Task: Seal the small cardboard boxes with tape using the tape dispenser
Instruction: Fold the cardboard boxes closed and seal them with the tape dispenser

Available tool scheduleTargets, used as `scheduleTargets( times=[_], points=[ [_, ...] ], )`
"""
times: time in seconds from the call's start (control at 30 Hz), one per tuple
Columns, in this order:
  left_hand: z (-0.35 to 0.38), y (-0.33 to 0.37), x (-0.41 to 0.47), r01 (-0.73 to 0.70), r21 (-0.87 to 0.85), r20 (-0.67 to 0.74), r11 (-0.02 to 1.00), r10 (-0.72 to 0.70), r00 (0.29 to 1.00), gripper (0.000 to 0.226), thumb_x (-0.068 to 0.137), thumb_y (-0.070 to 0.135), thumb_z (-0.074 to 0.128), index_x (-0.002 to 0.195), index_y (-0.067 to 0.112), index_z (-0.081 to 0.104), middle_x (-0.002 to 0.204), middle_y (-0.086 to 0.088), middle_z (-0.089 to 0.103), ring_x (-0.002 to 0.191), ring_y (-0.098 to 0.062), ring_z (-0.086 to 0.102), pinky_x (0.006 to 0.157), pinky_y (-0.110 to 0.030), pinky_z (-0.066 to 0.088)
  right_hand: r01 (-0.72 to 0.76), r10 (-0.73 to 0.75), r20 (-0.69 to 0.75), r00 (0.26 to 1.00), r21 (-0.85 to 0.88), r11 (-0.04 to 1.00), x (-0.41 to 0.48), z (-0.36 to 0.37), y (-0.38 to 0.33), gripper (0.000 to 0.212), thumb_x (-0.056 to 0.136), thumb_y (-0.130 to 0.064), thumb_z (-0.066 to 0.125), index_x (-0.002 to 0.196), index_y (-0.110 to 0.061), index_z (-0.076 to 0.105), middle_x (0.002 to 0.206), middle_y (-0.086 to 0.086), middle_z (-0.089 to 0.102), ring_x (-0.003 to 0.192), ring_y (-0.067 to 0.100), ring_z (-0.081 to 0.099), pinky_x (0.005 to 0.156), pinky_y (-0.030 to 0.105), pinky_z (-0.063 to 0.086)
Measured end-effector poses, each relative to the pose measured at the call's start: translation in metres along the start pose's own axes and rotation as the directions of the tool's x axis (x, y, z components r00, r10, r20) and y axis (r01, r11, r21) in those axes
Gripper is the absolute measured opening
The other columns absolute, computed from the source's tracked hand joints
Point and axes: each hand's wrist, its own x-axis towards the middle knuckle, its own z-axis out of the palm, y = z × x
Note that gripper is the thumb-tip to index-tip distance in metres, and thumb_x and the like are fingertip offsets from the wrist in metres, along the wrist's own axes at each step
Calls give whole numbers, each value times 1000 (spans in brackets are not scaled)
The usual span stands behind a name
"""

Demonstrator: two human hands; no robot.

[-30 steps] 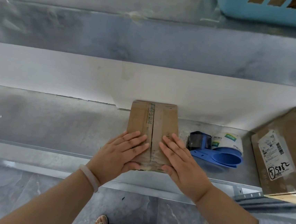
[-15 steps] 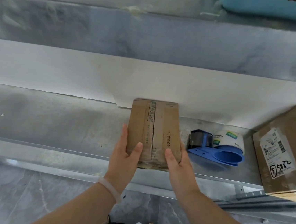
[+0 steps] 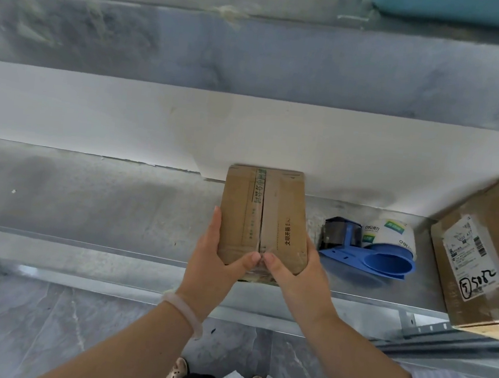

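The left hand (image 3: 216, 254) clasps the near left corner of the small brown cardboard box (image 3: 265, 217), fingers along its left wall, thumb on top. The box sits on the grey metal desk (image 3: 103, 202) with its long axis and taped centre seam running from 6 to 12 o'clock. The right hand (image 3: 296, 271) clasps the near right corner likewise; the thumbs nearly meet at the seam. The blue tape dispenser with its white roll (image 3: 370, 249) lies at 3 o'clock, just beside the box, so the right hand is nearer it.
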Motion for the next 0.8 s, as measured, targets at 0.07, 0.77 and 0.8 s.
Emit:
scheduleTargets(
  times=[0.07, 0.77, 0.8],
  points=[
    [0, -4, 2, 0, 36, -6, 999, 0, 1000, 105, 76, 46, 74, 154, 35, 4, 137, 10, 45, 119, -3, 53, 96, -31, 52, 12, -12, 0, 1000, -8, 1000, 1, -1, 2, 61, 78, -38, 77, 132, -36, 46, 109, -21, 65, 92, -15, 60, 75, 3, 48],
    [-20, -7, 6, -62, 116, 149, 991, 44, 988, 93, 71, 76, 52, 149, 44, 12, 154, 5, 24, 140, -12, 30, 109, -27, 39, 6, 10, 147, 989, -105, 994, 1, -18, -5, 87, 81, -64, 58, 150, -45, 9, 136, -21, 48, 123, 1, 44, 104, 16, 35],
    [-22, -6, 6, -81, 151, 163, 985, 56, 985, 96, 68, 75, 57, 148, 45, 14, 156, 7, 16, 144, -12, 22, 112, -25, 34, 30, -10, 135, 991, -149, 988, 2, -20, -4, 101, 71, -74, 59, 148, -51, -1, 150, -18, 35, 135, 4, 34, 114, 30, 30]
  ],
)
